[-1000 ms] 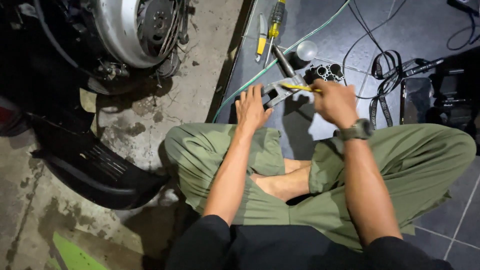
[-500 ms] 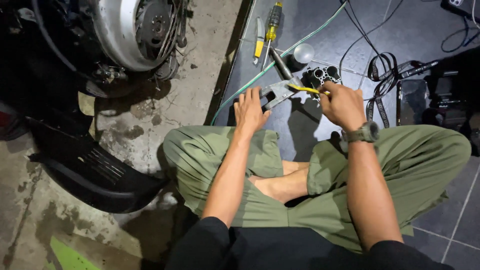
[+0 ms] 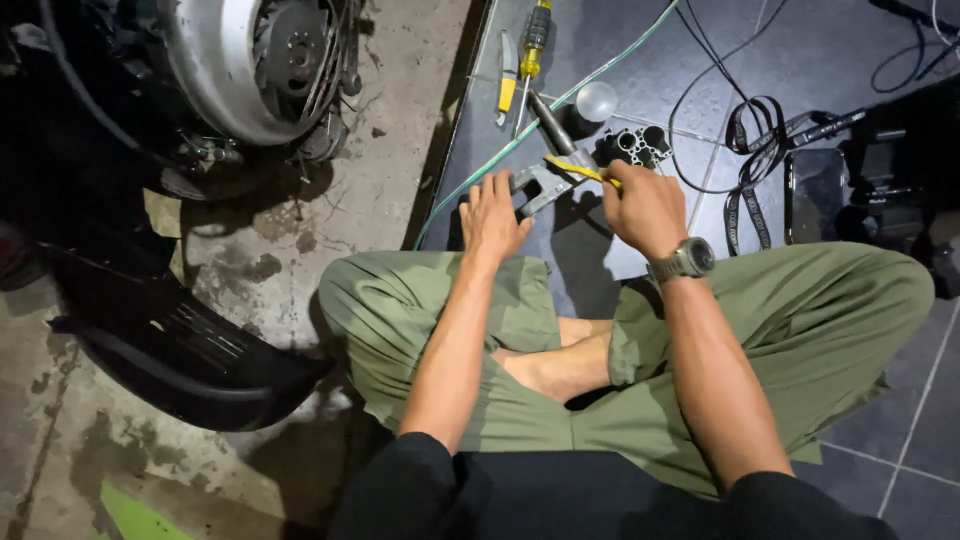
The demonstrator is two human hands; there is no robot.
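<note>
On the dark tiled floor [image 3: 860, 60], beside a scooter wheel [image 3: 250, 60] and its detached black panel [image 3: 180, 350], a cross-legged person works at a small grey metal part [image 3: 545, 185] lying before the knees. The left hand [image 3: 492, 215] rests spread flat, steadying it; the right hand [image 3: 645, 205] is curled round a yellow-handled tool [image 3: 580, 170] touching it. The work looks underway, not finished; a screwdriver [image 3: 535, 35] lies unused.

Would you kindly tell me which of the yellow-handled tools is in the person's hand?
The thin yellow tool gripped by the right hand over the grey metal part. The yellow-handled screwdriver and the small yellow tool lie untouched farther away.
</note>
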